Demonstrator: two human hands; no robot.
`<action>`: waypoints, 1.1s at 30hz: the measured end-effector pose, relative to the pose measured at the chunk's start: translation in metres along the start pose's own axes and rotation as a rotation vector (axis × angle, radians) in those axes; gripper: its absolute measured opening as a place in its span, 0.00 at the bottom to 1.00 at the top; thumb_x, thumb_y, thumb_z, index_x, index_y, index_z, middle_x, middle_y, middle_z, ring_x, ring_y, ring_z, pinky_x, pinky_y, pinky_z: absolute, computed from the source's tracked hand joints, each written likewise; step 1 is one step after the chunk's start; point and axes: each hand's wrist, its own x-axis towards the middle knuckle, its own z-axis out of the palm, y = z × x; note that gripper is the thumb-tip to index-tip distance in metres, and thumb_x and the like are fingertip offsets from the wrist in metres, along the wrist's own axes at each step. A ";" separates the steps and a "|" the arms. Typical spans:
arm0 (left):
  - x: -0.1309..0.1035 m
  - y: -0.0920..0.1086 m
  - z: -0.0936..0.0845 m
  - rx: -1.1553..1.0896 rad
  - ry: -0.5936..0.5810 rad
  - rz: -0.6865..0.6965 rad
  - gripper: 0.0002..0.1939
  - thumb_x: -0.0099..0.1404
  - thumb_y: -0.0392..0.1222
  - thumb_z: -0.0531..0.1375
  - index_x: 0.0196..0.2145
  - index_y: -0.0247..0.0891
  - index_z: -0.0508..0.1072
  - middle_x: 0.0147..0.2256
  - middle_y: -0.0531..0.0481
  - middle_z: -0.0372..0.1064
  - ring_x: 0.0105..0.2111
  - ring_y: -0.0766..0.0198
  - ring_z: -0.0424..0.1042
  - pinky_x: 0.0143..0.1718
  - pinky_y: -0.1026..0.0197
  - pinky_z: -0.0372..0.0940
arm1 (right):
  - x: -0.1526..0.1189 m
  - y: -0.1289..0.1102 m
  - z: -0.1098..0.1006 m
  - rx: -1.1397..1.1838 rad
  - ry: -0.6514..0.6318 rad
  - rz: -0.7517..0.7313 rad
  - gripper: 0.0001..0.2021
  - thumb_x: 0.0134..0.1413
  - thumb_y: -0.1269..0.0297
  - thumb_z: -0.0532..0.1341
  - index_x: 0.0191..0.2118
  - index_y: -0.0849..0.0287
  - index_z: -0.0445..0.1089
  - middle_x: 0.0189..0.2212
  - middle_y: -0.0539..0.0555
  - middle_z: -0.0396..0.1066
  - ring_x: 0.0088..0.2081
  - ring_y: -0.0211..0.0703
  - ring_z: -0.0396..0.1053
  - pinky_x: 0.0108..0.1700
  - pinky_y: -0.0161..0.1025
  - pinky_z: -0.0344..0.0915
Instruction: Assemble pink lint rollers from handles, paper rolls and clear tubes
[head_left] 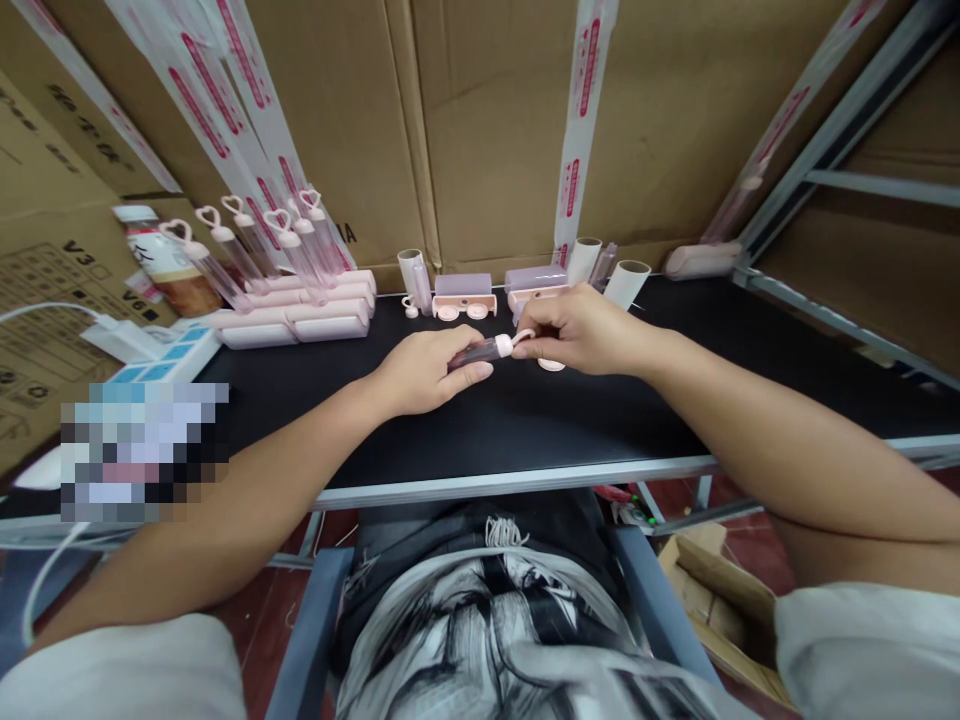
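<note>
My left hand (pixel 431 370) is closed around a clear tube (pixel 478 352) with a pale pink cap, held tilted just above the black table. My right hand (pixel 577 330) pinches the looped end of the cap between thumb and fingers. Behind the hands lie a pink open case (pixel 465 303) with two round parts in it and a lilac lid, and a similar case (pixel 536 283) partly hidden by my right hand. A small round pink piece (pixel 551 365) shows beneath that hand.
At the left, several heart-topped tubes (pixel 289 240) stand by stacked pink cases (pixel 330 320). Nearby are a bottle (pixel 161 255), a power strip (pixel 176 350) and a blurred-out object (pixel 142 450). White cylinders (pixel 626 285) stand along the cardboard back; a metal frame (pixel 847 330) bounds the right.
</note>
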 end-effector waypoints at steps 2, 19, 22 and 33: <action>0.000 0.000 0.000 0.003 -0.022 0.005 0.26 0.76 0.61 0.55 0.52 0.37 0.77 0.33 0.50 0.75 0.30 0.60 0.72 0.35 0.60 0.61 | 0.000 0.001 0.001 -0.003 -0.032 -0.012 0.11 0.66 0.56 0.68 0.38 0.59 0.77 0.27 0.50 0.76 0.27 0.37 0.68 0.34 0.36 0.56; 0.000 0.010 -0.005 0.221 -0.189 -0.041 0.22 0.79 0.58 0.53 0.57 0.43 0.75 0.45 0.46 0.83 0.42 0.51 0.82 0.36 0.58 0.64 | 0.001 0.003 0.022 -0.027 -0.136 -0.106 0.13 0.70 0.57 0.61 0.40 0.60 0.80 0.33 0.56 0.82 0.32 0.43 0.75 0.36 0.37 0.62; 0.000 0.012 -0.005 0.247 -0.182 -0.064 0.22 0.80 0.58 0.53 0.58 0.43 0.75 0.47 0.46 0.83 0.44 0.50 0.83 0.37 0.58 0.64 | 0.000 0.003 0.026 0.009 -0.122 -0.073 0.13 0.70 0.58 0.60 0.39 0.59 0.79 0.32 0.56 0.82 0.31 0.43 0.76 0.36 0.37 0.63; 0.000 0.012 -0.004 0.276 -0.169 -0.056 0.22 0.80 0.58 0.54 0.58 0.41 0.74 0.49 0.44 0.84 0.47 0.48 0.83 0.38 0.58 0.66 | -0.001 -0.003 0.034 0.063 -0.103 -0.015 0.12 0.70 0.59 0.60 0.35 0.57 0.75 0.29 0.54 0.80 0.30 0.43 0.75 0.35 0.37 0.63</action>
